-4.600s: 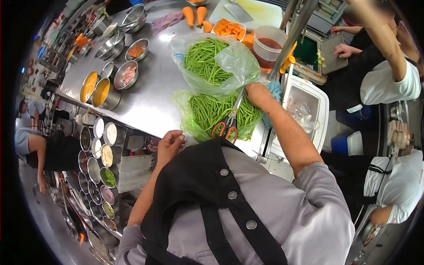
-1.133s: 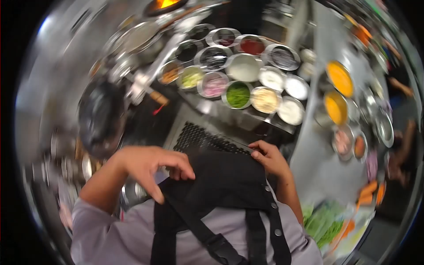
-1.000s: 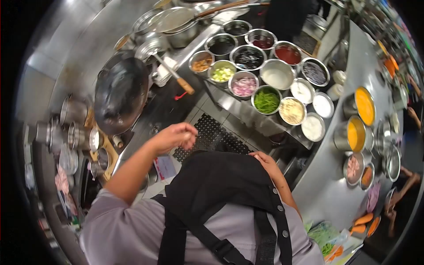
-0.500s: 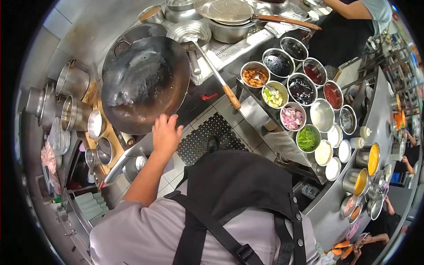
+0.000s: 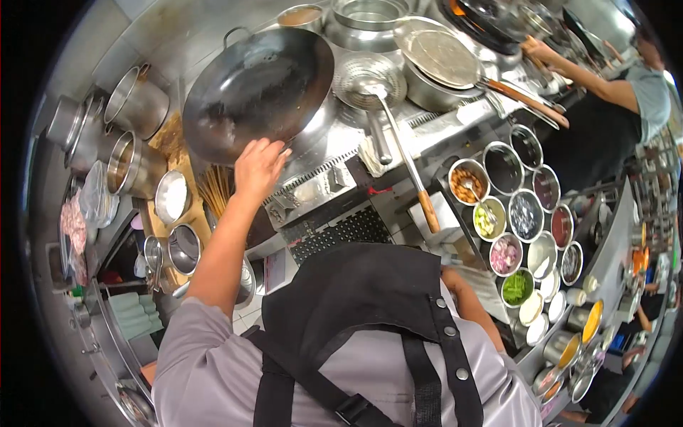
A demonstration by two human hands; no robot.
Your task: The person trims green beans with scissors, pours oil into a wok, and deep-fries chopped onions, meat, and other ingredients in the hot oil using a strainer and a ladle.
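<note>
One dark wok (image 5: pixel 260 96) sits at the left end of the stove top (image 5: pixel 320 139), behind its front edge, its oval outline slanting in my view from near left to far right. A loop handle (image 5: pixel 235 34) stands at the far rim, opposite the left hand (image 5: pixel 262 171), which I see at the near rim; the wok's bowl therefore lies straight ahead of that hand, away from the body. The fingers are bent at the rim and seem to touch it, though I cannot tell whether they are closed on it. The left is clearly the nearer; the right forearm (image 5: pixel 471 306) is well apart, and the apron (image 5: pixel 348 292) hides the right hand from me. Just right of the wok I have a skimmer (image 5: pixel 368 80), its handle reaching out over the stove's front edge. To its left, chopsticks (image 5: pixel 213 188) rest beside a wooden board (image 5: pixel 169 136) with pots.
</note>
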